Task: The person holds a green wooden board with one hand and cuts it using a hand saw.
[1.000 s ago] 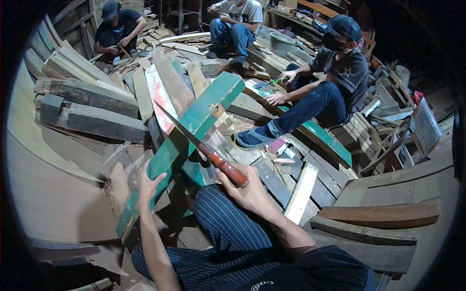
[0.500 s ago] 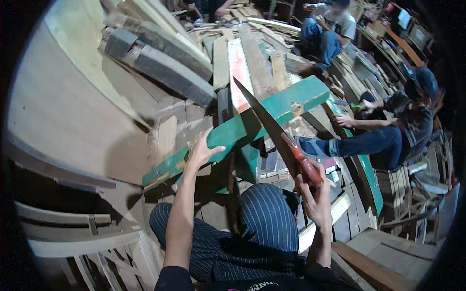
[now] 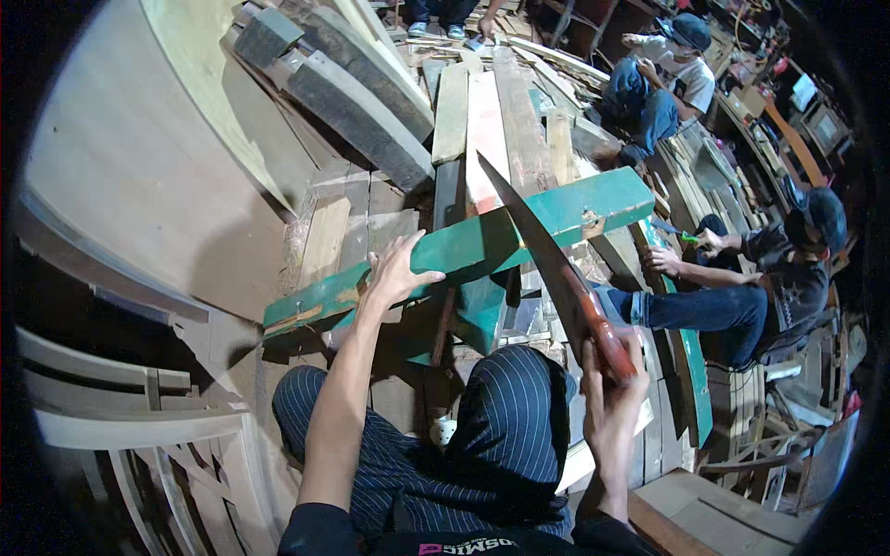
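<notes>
A long green-painted wooden plank (image 3: 464,246) lies across a pile of boards in front of my knees. My left hand (image 3: 397,271) presses flat on its near edge, fingers spread. My right hand (image 3: 612,371) grips the reddish-brown handle of a hand saw (image 3: 538,250). The saw's dark blade slants up and to the left and crosses the plank near its middle. My striped trouser leg (image 3: 514,417) sits raised just under the plank.
Grey and bare timbers (image 3: 371,102) are stacked beyond the plank. A person in dark clothes (image 3: 760,287) sits at the right working on another green board (image 3: 691,380). Another person (image 3: 658,83) sits further back. Curved wooden frames (image 3: 120,408) stand at lower left.
The view has swung left and tilted between frames. The saw has slid along its cut on the green plank, and my left hand has stayed pressed on the plank.
</notes>
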Demonstrator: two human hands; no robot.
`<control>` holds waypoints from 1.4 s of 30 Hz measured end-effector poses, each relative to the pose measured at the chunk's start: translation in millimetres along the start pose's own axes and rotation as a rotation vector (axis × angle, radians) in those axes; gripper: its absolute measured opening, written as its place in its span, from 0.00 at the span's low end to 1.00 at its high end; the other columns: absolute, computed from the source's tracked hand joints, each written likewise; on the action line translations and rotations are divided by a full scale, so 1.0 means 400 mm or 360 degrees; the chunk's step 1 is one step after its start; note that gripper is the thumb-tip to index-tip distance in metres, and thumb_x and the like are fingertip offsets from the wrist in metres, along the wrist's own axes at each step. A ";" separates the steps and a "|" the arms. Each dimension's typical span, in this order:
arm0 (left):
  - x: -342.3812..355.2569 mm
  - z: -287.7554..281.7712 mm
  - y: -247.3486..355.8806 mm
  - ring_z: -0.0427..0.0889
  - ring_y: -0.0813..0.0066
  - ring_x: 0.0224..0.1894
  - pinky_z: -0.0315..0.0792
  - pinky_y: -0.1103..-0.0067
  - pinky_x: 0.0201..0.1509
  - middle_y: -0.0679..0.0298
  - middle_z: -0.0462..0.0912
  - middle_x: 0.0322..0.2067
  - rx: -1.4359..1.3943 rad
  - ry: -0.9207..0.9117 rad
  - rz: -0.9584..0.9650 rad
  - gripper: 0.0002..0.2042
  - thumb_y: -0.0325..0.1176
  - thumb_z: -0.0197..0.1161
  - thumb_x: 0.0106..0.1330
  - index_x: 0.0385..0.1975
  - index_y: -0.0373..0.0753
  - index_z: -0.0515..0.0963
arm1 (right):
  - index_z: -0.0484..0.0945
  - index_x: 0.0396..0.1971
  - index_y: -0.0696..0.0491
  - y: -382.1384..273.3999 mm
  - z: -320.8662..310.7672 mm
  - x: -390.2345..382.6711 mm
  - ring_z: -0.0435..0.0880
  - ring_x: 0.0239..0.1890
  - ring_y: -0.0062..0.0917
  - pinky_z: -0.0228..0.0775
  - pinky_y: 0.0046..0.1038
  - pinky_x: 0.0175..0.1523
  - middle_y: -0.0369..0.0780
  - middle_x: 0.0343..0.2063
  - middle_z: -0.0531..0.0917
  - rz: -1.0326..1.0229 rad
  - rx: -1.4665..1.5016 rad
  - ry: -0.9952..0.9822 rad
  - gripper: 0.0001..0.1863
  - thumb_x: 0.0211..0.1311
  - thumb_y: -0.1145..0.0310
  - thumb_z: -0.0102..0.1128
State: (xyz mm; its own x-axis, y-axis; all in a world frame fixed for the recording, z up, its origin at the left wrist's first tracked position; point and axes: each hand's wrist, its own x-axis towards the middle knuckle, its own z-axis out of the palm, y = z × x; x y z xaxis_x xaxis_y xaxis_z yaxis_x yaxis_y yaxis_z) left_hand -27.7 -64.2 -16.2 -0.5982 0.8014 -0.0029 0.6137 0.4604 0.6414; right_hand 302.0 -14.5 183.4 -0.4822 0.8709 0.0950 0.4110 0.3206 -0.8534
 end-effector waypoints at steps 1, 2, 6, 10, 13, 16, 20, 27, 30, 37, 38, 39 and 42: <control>-0.007 0.002 -0.008 0.66 0.50 0.67 0.52 0.38 0.65 0.52 0.71 0.62 0.0017 0.0003 0.0005 0.49 0.60 0.75 0.46 0.69 0.47 0.63 | 0.70 0.45 0.60 -0.038 -0.005 -0.024 0.78 0.34 0.25 0.68 0.26 0.42 0.45 0.28 0.77 0.0261 0.0257 -0.0018 0.11 0.64 0.81 0.56; -0.004 0.003 -0.024 0.66 0.49 0.66 0.51 0.38 0.65 0.51 0.71 0.62 -0.0176 0.0071 0.0142 0.50 0.60 0.75 0.45 0.69 0.47 0.62 | 0.70 0.44 0.60 -0.012 -0.014 -0.042 0.75 0.34 0.18 0.67 0.23 0.39 0.41 0.29 0.75 0.0060 0.0013 0.0019 0.09 0.66 0.80 0.55; 0.011 0.011 -0.020 0.65 0.46 0.67 0.49 0.38 0.67 0.51 0.69 0.63 -0.0036 0.0001 0.0038 0.52 0.62 0.75 0.44 0.70 0.49 0.61 | 0.70 0.44 0.60 0.028 -0.026 -0.108 0.73 0.29 0.17 0.66 0.20 0.32 0.40 0.31 0.74 0.0022 0.0161 0.0135 0.08 0.67 0.78 0.56; 0.023 0.012 -0.036 0.63 0.48 0.69 0.46 0.36 0.68 0.51 0.67 0.65 -0.0156 0.0017 0.0063 0.53 0.63 0.75 0.42 0.70 0.50 0.60 | 0.71 0.46 0.60 -0.003 -0.007 -0.054 0.74 0.29 0.19 0.67 0.21 0.33 0.40 0.33 0.75 0.0038 0.0066 0.0134 0.10 0.68 0.74 0.58; 0.017 0.010 -0.035 0.62 0.48 0.69 0.46 0.36 0.68 0.53 0.68 0.66 -0.0107 -0.0019 0.0025 0.54 0.63 0.75 0.41 0.71 0.50 0.60 | 0.72 0.44 0.61 0.067 0.056 0.059 0.72 0.28 0.17 0.65 0.21 0.32 0.39 0.31 0.76 -0.0216 -0.0041 0.0005 0.09 0.69 0.72 0.58; 0.016 0.011 -0.014 0.62 0.48 0.70 0.47 0.36 0.68 0.54 0.68 0.66 -0.0066 -0.0025 0.0024 0.54 0.63 0.75 0.41 0.71 0.50 0.61 | 0.73 0.38 0.57 0.097 0.117 0.206 0.67 0.18 0.10 0.58 0.16 0.23 0.30 0.19 0.71 -0.0183 0.0264 0.0005 0.08 0.71 0.68 0.58; 0.018 0.011 0.000 0.64 0.48 0.68 0.47 0.35 0.67 0.54 0.69 0.65 -0.0002 -0.0014 0.0017 0.53 0.63 0.75 0.42 0.71 0.49 0.61 | 0.74 0.39 0.57 0.108 0.135 0.236 0.66 0.18 0.10 0.55 0.17 0.22 0.30 0.18 0.71 -0.0358 0.0192 0.0032 0.07 0.71 0.69 0.57; -0.001 -0.002 -0.025 0.60 0.45 0.71 0.45 0.40 0.72 0.54 0.68 0.67 0.0041 -0.0028 -0.0048 0.52 0.64 0.73 0.45 0.71 0.50 0.60 | 0.71 0.47 0.60 0.047 -0.035 -0.094 0.71 0.26 0.15 0.64 0.19 0.32 0.35 0.26 0.73 0.0106 0.0152 0.0075 0.10 0.71 0.73 0.55; 0.015 -0.004 -0.008 0.61 0.45 0.70 0.47 0.42 0.72 0.53 0.68 0.66 -0.0054 -0.0022 0.0008 0.53 0.64 0.74 0.43 0.71 0.47 0.60 | 0.71 0.48 0.61 0.076 -0.090 -0.173 0.70 0.24 0.12 0.62 0.18 0.28 0.35 0.25 0.73 -0.0152 -0.0054 0.0149 0.13 0.70 0.70 0.57; 0.017 0.012 -0.048 0.62 0.49 0.70 0.44 0.36 0.70 0.54 0.67 0.67 -0.0115 0.0009 0.0068 0.52 0.62 0.75 0.42 0.70 0.50 0.61 | 0.76 0.44 0.58 0.017 0.013 0.071 0.67 0.19 0.08 0.55 0.15 0.23 0.28 0.20 0.73 -0.0117 0.0127 -0.0053 0.10 0.72 0.67 0.57; 0.017 0.015 -0.022 0.62 0.50 0.70 0.45 0.36 0.70 0.54 0.67 0.67 -0.0065 -0.0018 0.0031 0.52 0.61 0.75 0.43 0.70 0.50 0.61 | 0.76 0.43 0.58 0.043 0.053 0.128 0.66 0.19 0.09 0.55 0.17 0.22 0.28 0.18 0.71 -0.0321 -0.0011 0.0028 0.09 0.71 0.67 0.57; 0.013 0.011 -0.007 0.62 0.50 0.70 0.45 0.36 0.70 0.54 0.67 0.67 -0.0007 -0.0034 -0.0021 0.51 0.61 0.75 0.43 0.70 0.50 0.61 | 0.76 0.42 0.59 0.062 0.090 0.174 0.65 0.20 0.10 0.55 0.18 0.23 0.28 0.19 0.71 -0.0374 0.0068 -0.0002 0.09 0.71 0.68 0.57; 0.015 0.013 0.008 0.63 0.50 0.70 0.44 0.36 0.69 0.53 0.67 0.67 0.0076 -0.0023 0.0007 0.51 0.62 0.74 0.45 0.70 0.49 0.61 | 0.74 0.44 0.59 0.097 0.137 0.256 0.66 0.20 0.10 0.57 0.20 0.24 0.29 0.18 0.71 -0.0554 0.0197 0.0007 0.10 0.72 0.68 0.56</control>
State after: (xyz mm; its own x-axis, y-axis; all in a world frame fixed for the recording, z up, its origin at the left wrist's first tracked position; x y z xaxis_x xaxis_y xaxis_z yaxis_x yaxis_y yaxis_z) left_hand -26.7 -55.8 -17.9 -0.5882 0.8086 -0.0117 0.6403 0.4745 0.6041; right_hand 226.2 66.6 131.8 -0.5734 0.7192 0.3923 0.1262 0.5507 -0.8251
